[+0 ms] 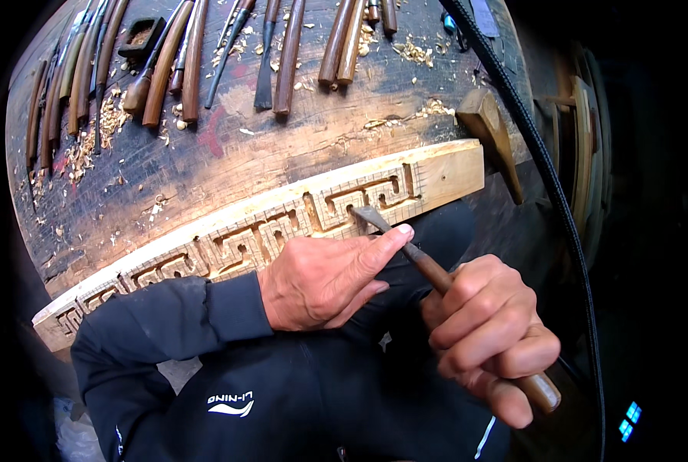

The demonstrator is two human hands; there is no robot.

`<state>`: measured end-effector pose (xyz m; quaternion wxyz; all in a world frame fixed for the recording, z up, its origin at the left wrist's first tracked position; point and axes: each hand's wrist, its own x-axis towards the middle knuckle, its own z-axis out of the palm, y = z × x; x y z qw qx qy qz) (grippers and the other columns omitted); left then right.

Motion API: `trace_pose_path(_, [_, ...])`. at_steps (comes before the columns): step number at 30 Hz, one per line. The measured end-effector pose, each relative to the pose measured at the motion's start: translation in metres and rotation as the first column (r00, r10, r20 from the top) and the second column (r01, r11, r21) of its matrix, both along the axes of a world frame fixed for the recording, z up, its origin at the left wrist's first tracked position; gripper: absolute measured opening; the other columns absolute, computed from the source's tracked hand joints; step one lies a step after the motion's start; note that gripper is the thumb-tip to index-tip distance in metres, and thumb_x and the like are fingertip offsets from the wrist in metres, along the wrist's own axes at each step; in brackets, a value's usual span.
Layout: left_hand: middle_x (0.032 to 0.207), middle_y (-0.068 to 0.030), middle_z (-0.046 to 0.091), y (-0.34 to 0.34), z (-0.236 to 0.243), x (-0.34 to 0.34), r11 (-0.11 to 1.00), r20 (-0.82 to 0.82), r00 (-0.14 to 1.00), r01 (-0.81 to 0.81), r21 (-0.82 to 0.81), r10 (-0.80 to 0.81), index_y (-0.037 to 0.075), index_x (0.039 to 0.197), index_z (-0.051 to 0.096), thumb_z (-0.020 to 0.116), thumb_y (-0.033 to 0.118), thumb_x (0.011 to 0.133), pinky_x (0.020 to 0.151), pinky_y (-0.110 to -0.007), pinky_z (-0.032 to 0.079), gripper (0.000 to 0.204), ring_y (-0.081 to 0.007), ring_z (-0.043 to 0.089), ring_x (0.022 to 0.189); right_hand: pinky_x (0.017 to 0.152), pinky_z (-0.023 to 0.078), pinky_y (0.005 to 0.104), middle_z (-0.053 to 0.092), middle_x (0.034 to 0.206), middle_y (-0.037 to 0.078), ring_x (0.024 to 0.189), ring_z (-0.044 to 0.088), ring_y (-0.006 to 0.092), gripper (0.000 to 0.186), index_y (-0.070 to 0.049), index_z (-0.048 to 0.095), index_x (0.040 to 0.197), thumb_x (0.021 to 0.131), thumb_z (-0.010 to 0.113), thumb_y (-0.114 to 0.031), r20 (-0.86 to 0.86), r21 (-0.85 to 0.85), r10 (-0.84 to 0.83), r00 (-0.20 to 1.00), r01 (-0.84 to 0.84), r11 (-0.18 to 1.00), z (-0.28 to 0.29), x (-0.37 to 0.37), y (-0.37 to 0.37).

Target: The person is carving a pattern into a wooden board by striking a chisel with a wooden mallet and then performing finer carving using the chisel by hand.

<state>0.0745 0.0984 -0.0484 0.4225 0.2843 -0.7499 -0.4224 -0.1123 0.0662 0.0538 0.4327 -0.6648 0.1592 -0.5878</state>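
Note:
My right hand [490, 331] is wrapped round the brown wooden handle of a chisel [430, 271], whose butt end sticks out below the fist. Its flat metal blade slants up and left, the tip meeting the carved wooden board [448, 173]. My left hand [325, 281] lies against the board's near edge, index finger stretched along to the chisel's shaft and pressed on it; its other fingers are partly hidden. Along the pale, long board runs a recessed angular key pattern, with pencilled grid lines around the grooves.
Many wooden-handled carving tools [192, 61] lie along the bench's far side, beside a small dark box [142, 37]. Wood shavings [109, 123] are scattered on the worn bench [228, 165]. A wooden block with a handle [482, 115] sits beyond the board's right end. A black braided cable [544, 154] hangs at right.

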Motion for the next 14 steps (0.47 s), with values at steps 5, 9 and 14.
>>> trace_pose_path(5, [0.144, -0.0214, 0.076, 0.000, -0.001, 0.001, 1.000, -0.008, 1.000, 0.002, 0.019, -0.001, -0.008, 0.162, 0.050, 0.084, 0.006, 0.094, 0.091, -0.039, 0.070, 0.077, -0.0355, 0.082, 0.117, 0.041, 0.036, 0.0195, 0.068, 0.065, 0.004, 0.041, 0.056, 0.0096, 0.058, -0.013, 0.052, 0.081, 0.109, 0.073, -0.060, 0.016, 0.083, 0.158, 0.987, -0.158, 0.984, 0.006, -0.004, -0.012])
trace_pose_path(9, [0.145, -0.0217, 0.075, -0.001, -0.002, 0.000, 0.999, -0.020, 1.000, -0.012, 0.037, 0.013, -0.008, 0.162, 0.050, 0.084, 0.006, 0.094, 0.091, -0.039, 0.069, 0.077, -0.0352, 0.082, 0.118, 0.041, 0.036, 0.0194, 0.066, 0.062, 0.003, 0.039, 0.053, 0.0083, 0.059, -0.013, 0.052, 0.079, 0.112, 0.067, -0.059, -0.017, 0.109, 0.132, 0.991, -0.129, 0.986, 0.006, 0.000, -0.017])
trace_pose_path(14, [0.146, -0.0208, 0.075, -0.003, 0.002, 0.002, 0.998, -0.016, 0.999, -0.026, 0.064, 0.027, -0.008, 0.163, 0.048, 0.085, 0.007, 0.094, 0.093, -0.037, 0.069, 0.080, -0.0359, 0.081, 0.119, 0.040, 0.042, 0.0239, 0.067, 0.063, 0.004, 0.039, 0.056, 0.0130, 0.060, -0.013, 0.053, 0.078, 0.114, 0.063, -0.060, -0.004, 0.107, 0.052, 0.999, -0.051, 0.993, 0.006, 0.001, -0.011])
